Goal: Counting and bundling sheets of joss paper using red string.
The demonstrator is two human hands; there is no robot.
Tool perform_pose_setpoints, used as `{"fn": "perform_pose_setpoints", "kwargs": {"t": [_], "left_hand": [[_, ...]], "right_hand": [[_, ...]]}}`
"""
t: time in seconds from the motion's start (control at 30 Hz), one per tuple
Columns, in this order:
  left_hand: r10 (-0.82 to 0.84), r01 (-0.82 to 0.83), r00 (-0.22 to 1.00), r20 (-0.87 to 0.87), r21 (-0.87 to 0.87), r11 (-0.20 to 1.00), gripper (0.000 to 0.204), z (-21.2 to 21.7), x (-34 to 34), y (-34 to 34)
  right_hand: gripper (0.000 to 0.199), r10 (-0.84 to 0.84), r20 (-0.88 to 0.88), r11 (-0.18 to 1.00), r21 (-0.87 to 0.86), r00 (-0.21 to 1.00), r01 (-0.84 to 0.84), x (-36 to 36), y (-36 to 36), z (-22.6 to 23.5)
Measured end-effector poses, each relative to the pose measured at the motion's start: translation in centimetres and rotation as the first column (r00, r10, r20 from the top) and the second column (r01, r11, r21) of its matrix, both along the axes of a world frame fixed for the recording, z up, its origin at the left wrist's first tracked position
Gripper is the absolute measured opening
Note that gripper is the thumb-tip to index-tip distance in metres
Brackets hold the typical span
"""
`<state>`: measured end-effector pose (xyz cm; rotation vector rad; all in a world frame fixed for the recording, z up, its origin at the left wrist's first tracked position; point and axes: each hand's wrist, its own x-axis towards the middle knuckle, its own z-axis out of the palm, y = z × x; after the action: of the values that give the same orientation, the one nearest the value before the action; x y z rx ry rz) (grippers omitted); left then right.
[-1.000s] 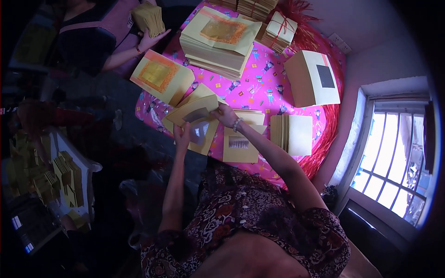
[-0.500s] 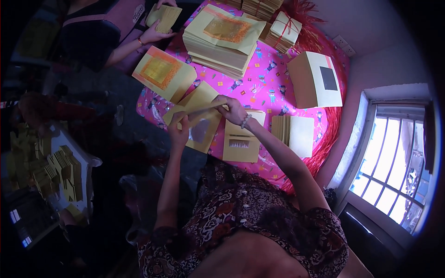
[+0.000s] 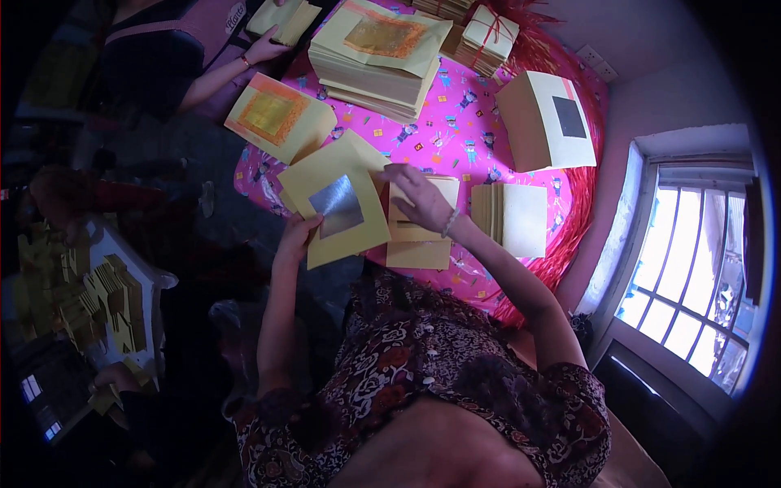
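Your left hand (image 3: 298,237) pinches the silver-squared yellow sheet (image 3: 338,205) by its left edge, over the pink surface (image 3: 447,152); your right hand (image 3: 418,198), loosely open, hovers just right of it

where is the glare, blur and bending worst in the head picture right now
In the head view, the barred window is blown out to white and its bars curve; in the head view, the silver patch on the yellow sheet shines beside the left hand; in the head view, the right hand looks slightly blurred, and the left side is dim.
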<state>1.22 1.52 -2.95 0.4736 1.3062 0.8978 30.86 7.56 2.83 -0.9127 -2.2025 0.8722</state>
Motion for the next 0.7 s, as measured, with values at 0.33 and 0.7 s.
{"fn": "perform_pose_setpoints", "kwargs": {"t": [0.33, 0.7], "left_hand": [[-0.014, 0.009, 0.998, -0.064, -0.09, 0.996, 0.032, -9.3, -1.7, -3.5], [-0.002, 0.376, 0.736, -0.676, 0.407, 0.833, 0.044, -5.1, -1.7, -5.9]], "right_hand": [[0.027, 0.326, 0.291, 0.941, -0.196, 0.9, -0.277, -5.5, 0.0, -8.5], [0.022, 0.207, 0.242, 0.953, -0.268, 0.948, -0.14, -6.3, 1.6, -11.1]]}}
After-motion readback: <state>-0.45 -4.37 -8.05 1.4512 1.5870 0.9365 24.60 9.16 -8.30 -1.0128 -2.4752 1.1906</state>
